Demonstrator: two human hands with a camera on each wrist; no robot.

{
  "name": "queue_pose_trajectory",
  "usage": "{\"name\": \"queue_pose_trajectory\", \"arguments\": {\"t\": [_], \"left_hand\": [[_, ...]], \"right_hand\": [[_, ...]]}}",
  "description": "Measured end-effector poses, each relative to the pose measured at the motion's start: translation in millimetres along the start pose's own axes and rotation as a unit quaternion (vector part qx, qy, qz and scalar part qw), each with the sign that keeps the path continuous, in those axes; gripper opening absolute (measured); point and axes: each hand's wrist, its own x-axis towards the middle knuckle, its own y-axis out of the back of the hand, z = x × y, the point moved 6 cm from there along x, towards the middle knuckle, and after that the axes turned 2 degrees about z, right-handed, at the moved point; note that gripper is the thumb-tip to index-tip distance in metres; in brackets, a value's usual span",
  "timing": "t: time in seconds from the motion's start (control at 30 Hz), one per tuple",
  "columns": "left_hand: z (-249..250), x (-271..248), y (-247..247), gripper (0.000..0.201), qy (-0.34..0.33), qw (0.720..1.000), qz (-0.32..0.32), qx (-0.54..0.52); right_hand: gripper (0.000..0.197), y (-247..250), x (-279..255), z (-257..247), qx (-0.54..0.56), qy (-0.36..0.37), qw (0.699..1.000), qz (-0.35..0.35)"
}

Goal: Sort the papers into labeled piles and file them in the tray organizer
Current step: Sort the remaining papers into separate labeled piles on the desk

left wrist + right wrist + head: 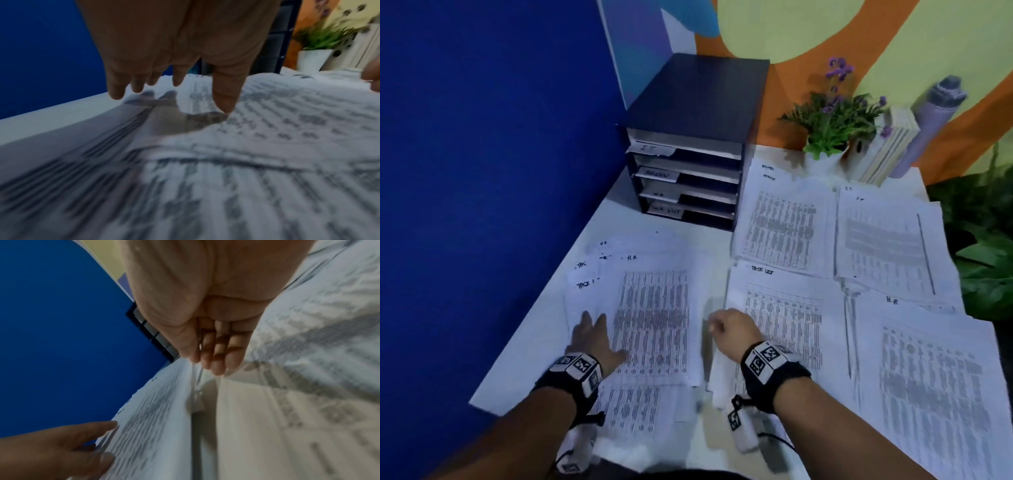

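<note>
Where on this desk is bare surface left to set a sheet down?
Bare desk shows between the tray organizer, the blue wall and the unsorted stack under the left hand. A narrow gap lies by the right hand. The right side is crowded with sorted piles.

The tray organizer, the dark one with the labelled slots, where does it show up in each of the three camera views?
Head: the tray organizer stands upper centre, against the blue wall.
Left wrist: only a dark blurred strip of it shows, upper right, behind the left hand.
Right wrist: a tilted dark corner shows left of the right hand.
Shared landmark: the blue wall.
</note>
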Motion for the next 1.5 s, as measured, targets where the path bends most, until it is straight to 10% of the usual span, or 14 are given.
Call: {"name": "queue_pose_trajectory", "arguments": {"t": [0.23,0.57,0.73,0.93,1.1,1.2,1.5], "left_hand": [[0,-16,-25,0.098,-0.146,0.988,-0.024,0.036],[-24,19,8,0.088,-0.027,0.992,0.061,-0.103],[-15,22,15,0.044,-0.060,0.979,0.031,-0.194],[-10,18,36,0.032,-0.093,0.957,0.008,-0.276],[-19,24,40,0.068,-0.087,0.924,0.029,-0.370],[-12,22,31,0.088,-0.134,0.910,0.014,-0.391],[47,-10,85,0.024,-0.139,0.922,0.101,-0.347]], "right_hand": [[0.056,-30,29,-10,0.094,-0.136,0.986,0.036],[0.021,-6,32,13,0.272,-0.156,0.921,0.230],[0.020,5,29,28,0.372,-0.157,0.876,0.265],[0.002,9,29,51,0.384,-0.192,0.873,0.234],[0.063,-31,44,105,0.375,-0.244,0.874,0.190],[0.035,-28,24,65,0.404,-0.248,0.863,0.175],[0.015,5,3,45,0.482,-0.188,0.837,0.175]]}}
